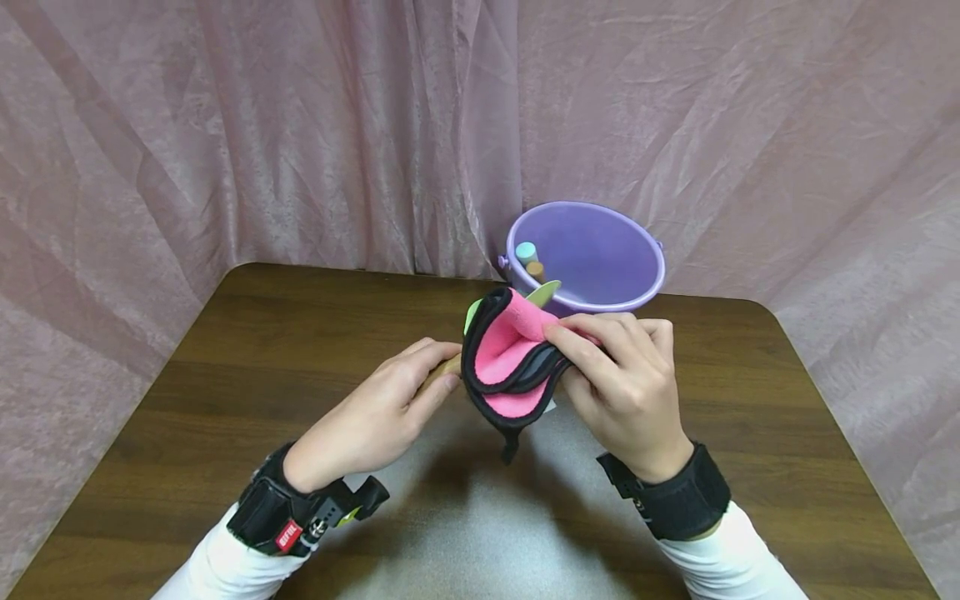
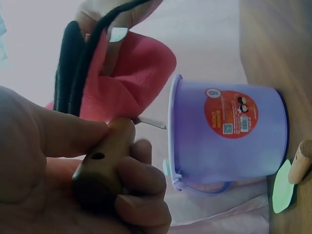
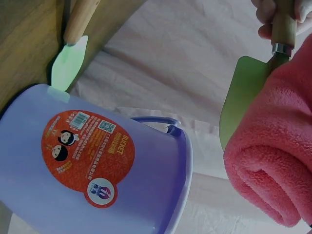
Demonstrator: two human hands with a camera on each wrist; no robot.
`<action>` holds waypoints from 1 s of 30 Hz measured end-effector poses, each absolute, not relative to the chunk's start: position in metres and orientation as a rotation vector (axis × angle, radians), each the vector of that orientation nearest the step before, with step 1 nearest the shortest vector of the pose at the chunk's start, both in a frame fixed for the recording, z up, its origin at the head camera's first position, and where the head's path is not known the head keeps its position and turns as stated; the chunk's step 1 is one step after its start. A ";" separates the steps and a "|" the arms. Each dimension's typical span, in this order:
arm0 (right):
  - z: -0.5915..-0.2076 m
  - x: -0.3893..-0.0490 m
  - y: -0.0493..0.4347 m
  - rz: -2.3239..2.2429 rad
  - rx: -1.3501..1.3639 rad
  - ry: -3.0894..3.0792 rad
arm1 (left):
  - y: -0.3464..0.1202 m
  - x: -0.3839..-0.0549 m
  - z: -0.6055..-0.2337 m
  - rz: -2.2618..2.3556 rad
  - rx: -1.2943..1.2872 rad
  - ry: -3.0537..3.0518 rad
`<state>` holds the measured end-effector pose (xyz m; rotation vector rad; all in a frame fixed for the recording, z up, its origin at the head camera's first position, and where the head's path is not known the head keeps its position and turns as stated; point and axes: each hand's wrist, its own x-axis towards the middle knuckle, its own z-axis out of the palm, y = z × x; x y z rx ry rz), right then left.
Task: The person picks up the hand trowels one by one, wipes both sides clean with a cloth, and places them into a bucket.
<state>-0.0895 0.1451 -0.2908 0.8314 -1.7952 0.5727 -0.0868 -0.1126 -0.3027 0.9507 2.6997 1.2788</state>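
Green trowel [image 3: 251,78], raised above the desk [image 1: 225,400] near a purple bucket [image 2: 234,158]. Left hand [image 1: 382,408] grips its wooden handle [image 2: 105,158]; right hand [image 1: 630,387], apart, pinches a pink, black-edged cloth [image 1: 502,354] over part of the blade [image 3: 240,105]. Second trowel [image 3: 68,66] lies beside the bucket.

Slants a white-sleeved left forearm [image 1: 225,567] in from between seven and eight o'clock and a white-sleeved right forearm [image 1: 731,562] in from between four and five. Wears a broad black strap [image 1: 260,512] on each wrist [image 1: 302,468]. Aims the bare left hand [image 1: 382,408] toward two o'clock, gripping with curled fingers [image 2: 141,178] and extended thumb [image 2: 73,132]. Points the bare right hand [image 1: 630,387] toward eleven o'clock, back upward, pinching with bent fingers.
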 end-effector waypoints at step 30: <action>-0.281 -0.092 0.162 1.076 0.288 -2.003 | -0.114 -0.091 -0.302 1.376 0.953 2.780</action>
